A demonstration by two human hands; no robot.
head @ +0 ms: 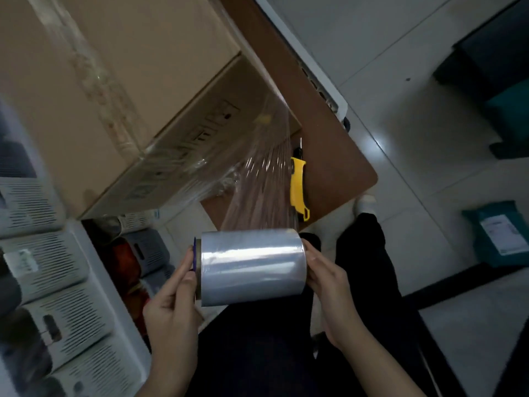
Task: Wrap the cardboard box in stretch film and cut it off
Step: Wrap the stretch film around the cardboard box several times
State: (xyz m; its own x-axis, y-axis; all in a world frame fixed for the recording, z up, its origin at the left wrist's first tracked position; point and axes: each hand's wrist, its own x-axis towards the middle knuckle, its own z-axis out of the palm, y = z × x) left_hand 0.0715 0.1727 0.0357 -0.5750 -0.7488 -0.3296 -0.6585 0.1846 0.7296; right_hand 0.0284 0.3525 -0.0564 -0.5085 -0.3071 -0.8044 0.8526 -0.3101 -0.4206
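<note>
A large cardboard box (120, 81) lies on a brown table (329, 144), filling the upper left of the view. Bands of clear stretch film cling to its top and its near side. I hold the stretch film roll (252, 267) level in front of me, below the table edge. My left hand (171, 305) grips the roll's left end, fingers at the core. My right hand (332, 287) grips the right end. A sheet of film (257, 181) runs taut from the roll up to the box's near corner. A yellow utility knife (298, 187) lies on the table beside the box.
White slatted storage bins (54, 267) are stacked at the left, close to my left arm. My dark trousers fill the lower middle. Grey tiled floor (415, 138) lies to the right, with teal boxes (498, 233) and dark furniture at the far right.
</note>
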